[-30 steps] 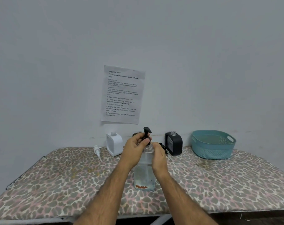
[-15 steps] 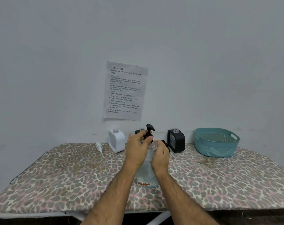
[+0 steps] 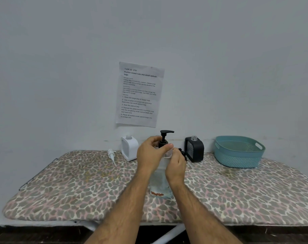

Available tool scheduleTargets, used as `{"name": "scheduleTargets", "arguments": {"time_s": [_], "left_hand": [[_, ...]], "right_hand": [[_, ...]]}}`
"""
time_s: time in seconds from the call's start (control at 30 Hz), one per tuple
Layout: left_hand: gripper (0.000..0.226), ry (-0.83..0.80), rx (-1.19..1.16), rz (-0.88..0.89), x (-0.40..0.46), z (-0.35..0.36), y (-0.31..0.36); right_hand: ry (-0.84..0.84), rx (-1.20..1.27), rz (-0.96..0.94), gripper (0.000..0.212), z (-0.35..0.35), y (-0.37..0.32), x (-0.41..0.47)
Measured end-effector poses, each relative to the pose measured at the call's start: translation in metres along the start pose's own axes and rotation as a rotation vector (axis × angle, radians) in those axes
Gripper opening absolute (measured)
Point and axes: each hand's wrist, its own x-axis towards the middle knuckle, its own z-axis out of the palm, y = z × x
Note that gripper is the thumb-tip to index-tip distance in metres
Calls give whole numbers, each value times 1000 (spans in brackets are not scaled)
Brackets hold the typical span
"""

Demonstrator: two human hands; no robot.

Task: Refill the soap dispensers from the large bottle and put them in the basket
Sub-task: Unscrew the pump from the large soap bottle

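A large clear bottle (image 3: 159,184) of liquid stands upright mid-table, with a black pump (image 3: 164,138) on top. My left hand (image 3: 149,155) pinches the pump's collar between thumb and fingers. My right hand (image 3: 176,167) wraps the bottle's shoulder. Behind stand a white dispenser (image 3: 129,147) and a black dispenser (image 3: 194,150), both without pumps. A white pump (image 3: 111,155) lies left of the white dispenser. A black pump (image 3: 182,153) peeks out beside my right hand. The teal basket (image 3: 238,152) sits at the back right, with nothing seen inside.
The table carries a leopard-print cover (image 3: 79,187). A printed sheet (image 3: 140,94) is taped to the wall behind. The wall runs close along the table's far edge.
My left hand's fingers have shifted round the pump collar, and the pump nozzle now points right. The camera has tilted slightly; the bottle stays in place.
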Motion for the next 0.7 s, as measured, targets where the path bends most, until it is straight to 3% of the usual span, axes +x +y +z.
{"name": "scheduleTargets", "arguments": {"time_s": [0.13, 0.27, 0.53, 0.7], "left_hand": [[41, -278, -217, -45, 6, -23, 0], [42, -409, -179, -36, 10, -36, -5], [49, -272, -250, -23, 9, -27, -13], [61, -219, -177, 19, 9, -17, -9]], "right_hand": [[11, 17, -14, 38, 0, 1, 0], [23, 21, -17, 35, 1, 3, 0], [34, 30, -10, 37, 2, 2, -1], [26, 30, -4, 43, 3, 3, -1]]}}
